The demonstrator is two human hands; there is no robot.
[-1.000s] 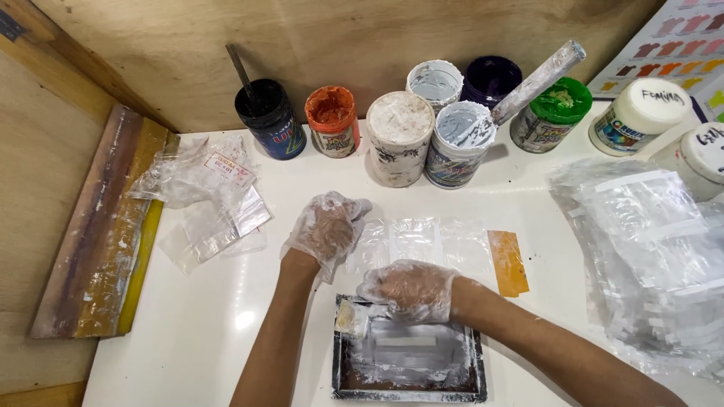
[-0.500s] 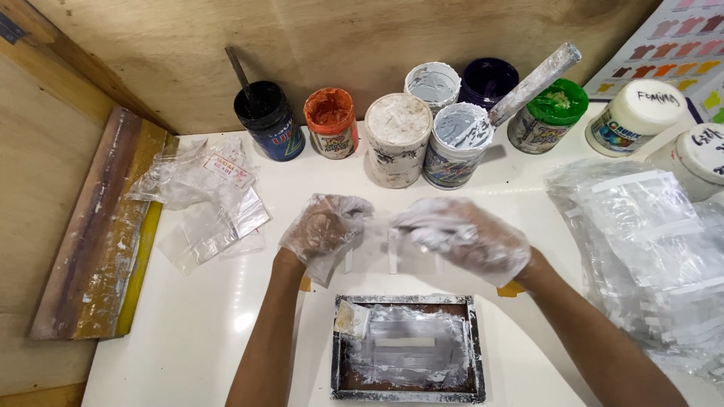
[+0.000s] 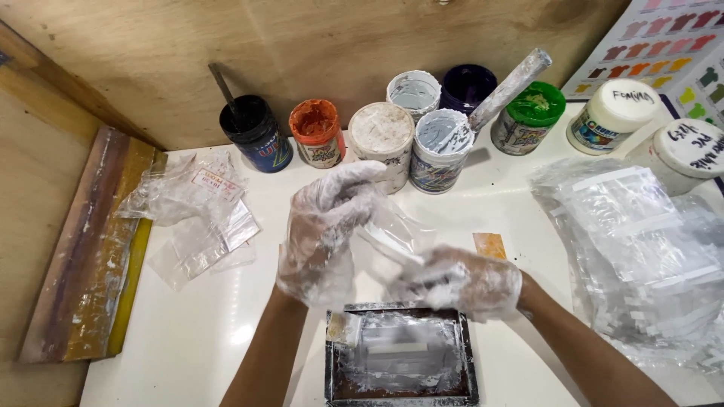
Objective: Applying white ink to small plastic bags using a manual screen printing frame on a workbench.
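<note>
Both gloved hands, left hand [image 3: 326, 226] and right hand [image 3: 461, 280], are pinching a clear plastic bag [image 3: 392, 235] between them. It is looking light, limp and slippery, so gripping its edges seems best.

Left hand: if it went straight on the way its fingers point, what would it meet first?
Likely the white-lidded paint jar; the left hand, holding a clear plastic bag, points up toward the jar row. Depth is unclear.
</note>
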